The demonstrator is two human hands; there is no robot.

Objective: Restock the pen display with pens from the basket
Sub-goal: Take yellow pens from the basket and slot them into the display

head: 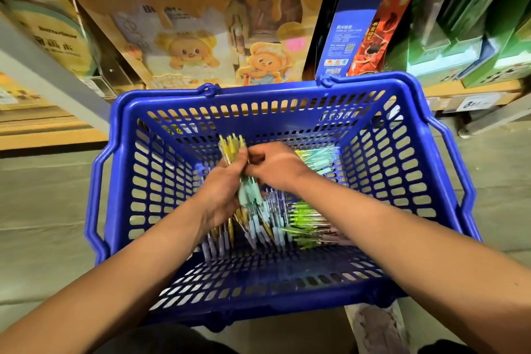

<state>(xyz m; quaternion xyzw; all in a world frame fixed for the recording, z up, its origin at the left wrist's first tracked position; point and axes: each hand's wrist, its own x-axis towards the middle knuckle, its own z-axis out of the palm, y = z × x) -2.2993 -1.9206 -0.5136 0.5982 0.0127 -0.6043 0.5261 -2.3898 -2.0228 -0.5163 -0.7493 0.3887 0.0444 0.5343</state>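
A blue plastic basket (402,169) stands on the floor in front of me. Loose pens (304,224) in green, purple, yellow and light blue lie heaped on its bottom. Inside the basket my left hand (221,190) grips a bundle of pens (234,149), yellow ends pointing up and teal grips below. My right hand (277,165) is over the same bundle with curled fingers pinching at it. The pen display itself is not clearly in view.
Beyond the basket a low shelf holds a large cardboard box with cartoon bears (201,46), a blue hanging pack (350,31), a red pack (376,40) and green boxes (471,23). A grey shelf post (51,72) slants at left. Concrete floor (46,204) surrounds the basket.
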